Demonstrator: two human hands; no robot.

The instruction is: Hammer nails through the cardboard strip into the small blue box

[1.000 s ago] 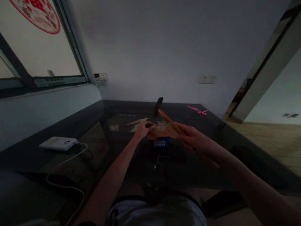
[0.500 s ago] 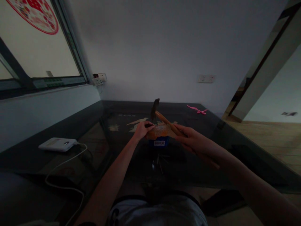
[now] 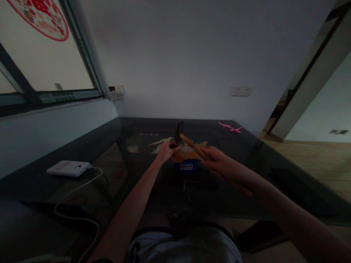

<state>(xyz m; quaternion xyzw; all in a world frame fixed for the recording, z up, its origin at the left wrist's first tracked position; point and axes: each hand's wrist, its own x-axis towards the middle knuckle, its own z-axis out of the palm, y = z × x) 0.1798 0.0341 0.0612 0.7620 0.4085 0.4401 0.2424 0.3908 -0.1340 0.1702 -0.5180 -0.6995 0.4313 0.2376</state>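
My right hand (image 3: pixel 219 162) is wrapped round the wooden handle of a hammer (image 3: pixel 192 145). The dark hammer head is at the far end, right by the fingertips of my left hand (image 3: pixel 166 152). Those fingers are pinched at the left edge of an orange-brown block (image 3: pixel 179 157); what sits between them is too small and dark to make out, possibly a nail. The block rests on a blue box (image 3: pixel 185 165) with a white label. In front of the box several thin nails (image 3: pixel 187 190) lie on the dark table.
On the glossy dark table (image 3: pixel 153 128), a white power bank (image 3: pixel 68 168) with a white cable (image 3: pixel 74 190) lies at the left. A pink ribbon (image 3: pixel 230 128) is at the far right. A dark flat object (image 3: pixel 301 190) lies near the right edge. The wall borders the back.
The hammer head has come down a little toward my left fingertips, with my right hand shifting slightly left. My left hand stays at the block's edge.
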